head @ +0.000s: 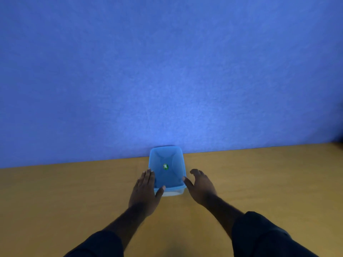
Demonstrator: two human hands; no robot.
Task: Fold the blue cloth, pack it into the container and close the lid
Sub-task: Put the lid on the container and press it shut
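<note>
A small rectangular container [173, 192] stands on the wooden table against the blue wall. Its translucent blue lid [167, 175] lies on top and carries a round green sticker [165, 166]. Dark blue shows through the lid; I cannot make out the blue cloth clearly. My left hand [144, 190] lies flat at the container's left side, fingers apart, thumb touching the near left corner of the lid. My right hand [201, 186] hovers at the right side, fingers spread, thumb tip at the lid's right edge. Neither hand grips anything.
The wooden table [259, 179] stretches left and right of the container. A blue felt-like wall [167, 71] rises directly behind it. Dark sleeves cover both forearms at the bottom of the view.
</note>
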